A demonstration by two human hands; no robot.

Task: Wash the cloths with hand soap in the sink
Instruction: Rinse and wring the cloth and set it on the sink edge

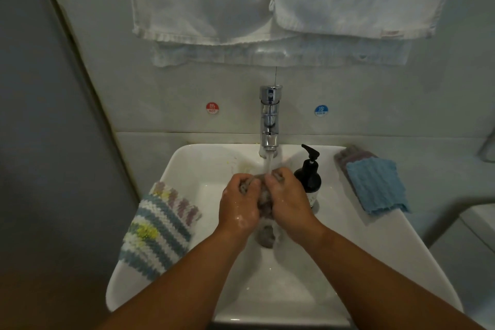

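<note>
Left hand and right hand both grip the soapy grey cloth under running water (suds visible); slick fingers could drop it over the drain.

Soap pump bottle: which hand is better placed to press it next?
Probably right: the right hand grips the grey cloth just beside the soap pump bottle; the left hand is farther away.

Grey wet cloth bunched up mid-basin in white rectangular ceramic sink. Striped knitted cloth draped over left rim. Blue ribbed cloth on right rim, atop mauve-grey cloth. Black pump soap bottle upright, far-right rim.
</note>
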